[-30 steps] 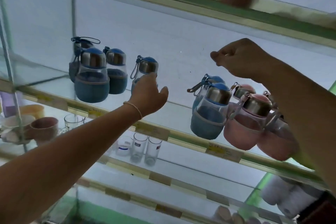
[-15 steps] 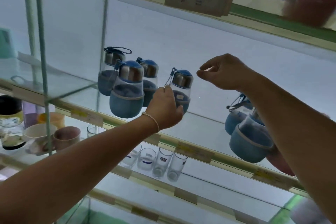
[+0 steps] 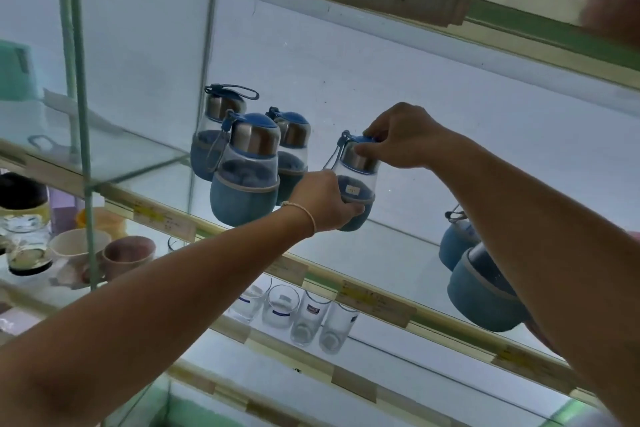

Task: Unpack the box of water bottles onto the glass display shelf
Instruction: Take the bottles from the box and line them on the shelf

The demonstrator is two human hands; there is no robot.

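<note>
So the blue bottle (image 3: 356, 180) is up on the glass shelf (image 3: 381, 246), near the middle, with both hands on it. The left hand (image 3: 325, 199) has its grip wrapped round the fabric-covered lower half, and the right hand (image 3: 398, 137) pinches the cap from above. I can't tell if the base is actually sitting on the glass, since the left hand hides it. What I'd worry about: it's a glass bottle over a glass shelf, so setting it down hard or off-level could chip something. The three blue bottles (image 3: 246, 170) at its 9 o'clock are near enough that a sideways nudge could bump them. Twisting with the cap hand could also loosen the lid. If it slips off the front edge, the drinking glasses (image 3: 304, 315) at 6 o'clock are right below. The bottle stands about upright, long axis base to cap, cap toward 12 o'clock, carry loop hanging off at 10.
</note>
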